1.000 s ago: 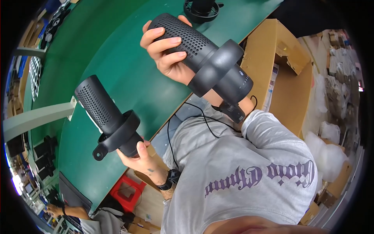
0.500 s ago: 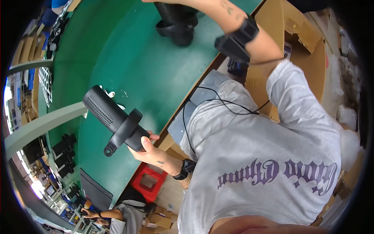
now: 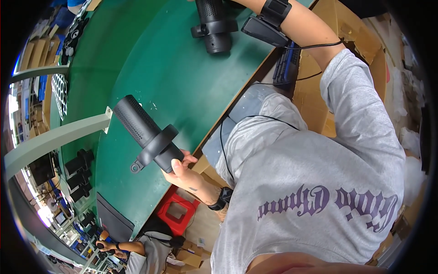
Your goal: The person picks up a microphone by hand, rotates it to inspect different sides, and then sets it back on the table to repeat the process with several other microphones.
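Observation:
My left hand (image 3: 181, 172) is closed around the lower end of a black cylindrical microphone (image 3: 148, 132). Its perforated grille points up and left, and a ring bracket with a round eyelet circles its body. At the top edge, a second black microphone (image 3: 214, 29) of the same kind stands over the green table (image 3: 159, 77), its plain end toward me. My right hand (image 3: 243, 2) is mostly cut off by the frame; skin shows on both sides of this microphone's upper part, so the hand seems wrapped around it.
A pale curved metal bar (image 3: 64, 137) reaches over the table's left side. Beyond it stand several black microphones (image 3: 80, 171). A dark flat panel (image 3: 112, 219), a red stool (image 3: 175, 212) and a co-worker (image 3: 146, 253) are lower left. A cardboard box (image 3: 315, 98) sits at right; a cable crosses my lap.
The view has shifted slightly. The second microphone has turned, with its plain end now toward me and more of its grille showing. My left hand keeps hold of its microphone.

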`<state>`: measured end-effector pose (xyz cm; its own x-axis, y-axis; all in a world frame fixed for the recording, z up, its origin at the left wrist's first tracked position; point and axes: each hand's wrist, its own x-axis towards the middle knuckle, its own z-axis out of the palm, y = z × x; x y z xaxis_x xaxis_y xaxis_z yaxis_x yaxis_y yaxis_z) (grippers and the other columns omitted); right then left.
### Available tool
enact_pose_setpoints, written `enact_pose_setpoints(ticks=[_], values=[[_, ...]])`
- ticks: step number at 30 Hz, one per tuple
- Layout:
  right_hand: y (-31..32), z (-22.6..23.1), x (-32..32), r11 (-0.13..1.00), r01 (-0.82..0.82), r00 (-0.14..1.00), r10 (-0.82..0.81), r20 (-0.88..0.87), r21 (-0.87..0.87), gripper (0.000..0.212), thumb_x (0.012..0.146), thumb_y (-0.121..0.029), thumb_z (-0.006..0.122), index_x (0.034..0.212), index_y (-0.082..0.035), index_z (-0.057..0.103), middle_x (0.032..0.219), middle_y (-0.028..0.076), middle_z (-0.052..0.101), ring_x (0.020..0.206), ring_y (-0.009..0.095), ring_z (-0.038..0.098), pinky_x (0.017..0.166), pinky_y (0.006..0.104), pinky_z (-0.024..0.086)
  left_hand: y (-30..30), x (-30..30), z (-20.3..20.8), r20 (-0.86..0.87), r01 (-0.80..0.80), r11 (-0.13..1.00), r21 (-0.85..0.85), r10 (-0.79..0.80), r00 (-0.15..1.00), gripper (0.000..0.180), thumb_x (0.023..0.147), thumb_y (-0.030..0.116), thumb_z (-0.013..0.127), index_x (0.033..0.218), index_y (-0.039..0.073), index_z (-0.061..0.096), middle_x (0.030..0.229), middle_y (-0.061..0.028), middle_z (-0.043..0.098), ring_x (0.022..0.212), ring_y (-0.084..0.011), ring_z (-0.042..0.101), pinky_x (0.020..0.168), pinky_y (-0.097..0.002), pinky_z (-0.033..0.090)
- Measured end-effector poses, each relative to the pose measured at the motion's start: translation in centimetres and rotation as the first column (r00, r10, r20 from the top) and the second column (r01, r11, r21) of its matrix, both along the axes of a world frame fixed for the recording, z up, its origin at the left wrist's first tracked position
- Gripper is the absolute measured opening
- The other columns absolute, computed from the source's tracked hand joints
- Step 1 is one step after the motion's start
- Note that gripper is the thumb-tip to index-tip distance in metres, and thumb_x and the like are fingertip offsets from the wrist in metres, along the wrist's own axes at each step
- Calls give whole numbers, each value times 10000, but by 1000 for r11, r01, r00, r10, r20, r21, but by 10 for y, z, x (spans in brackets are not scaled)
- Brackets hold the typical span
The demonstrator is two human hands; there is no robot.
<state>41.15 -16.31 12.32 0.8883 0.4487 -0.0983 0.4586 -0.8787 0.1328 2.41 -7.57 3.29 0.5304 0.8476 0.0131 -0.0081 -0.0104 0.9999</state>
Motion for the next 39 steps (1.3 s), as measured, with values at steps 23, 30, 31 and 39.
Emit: enact_pose_setpoints(ticks=[23, 30, 31, 39], values=[[4, 53, -55, 998, -62, 998, 61, -2, -25, 332, 801, -326, 579, 942, -62, 724, 930, 137, 703, 881, 260, 684, 762, 357, 528, 12, -22, -41, 753, 750, 443, -490, -218, 621, 793, 587, 13, 679, 1334, 89, 424, 1267, -116, 452, 1040, -292, 446, 659, -336, 476], [11, 36, -71, 853, -423, 883, 311, 352, 307, 361, 765, -379, 622, 763, -27, 698, 751, 173, 674, 724, 321, 668, 662, 413, 525, 5, -27, -21, 595, 556, 688, -467, -220, 773, 802, 645, 208, 757, 1349, 49, 405, 1227, -160, 488, 1048, -294, 484, 745, -408, 438], [14, 39, -82, 823, -460, 866, 332, 375, 334, 359, 762, -376, 623, 736, -25, 691, 737, 186, 663, 708, 334, 659, 649, 423, 520, 5, -27, -20, 587, 538, 717, -444, -220, 779, 792, 675, 260, 745, 1354, 45, 399, 1241, -169, 490, 1062, -300, 497, 767, -421, 434], [24, 28, -104, 713, -572, 781, 321, 536, 406, 347, 740, -278, 728, 981, -47, 635, 837, 127, 597, 826, 305, 601, 733, 381, 488, 21, -51, -16, 711, 406, 788, -463, 56, 701, 611, 878, 300, 547, 1407, 65, 351, 1370, -155, 435, 1212, -342, 448, 943, -501, 402]])
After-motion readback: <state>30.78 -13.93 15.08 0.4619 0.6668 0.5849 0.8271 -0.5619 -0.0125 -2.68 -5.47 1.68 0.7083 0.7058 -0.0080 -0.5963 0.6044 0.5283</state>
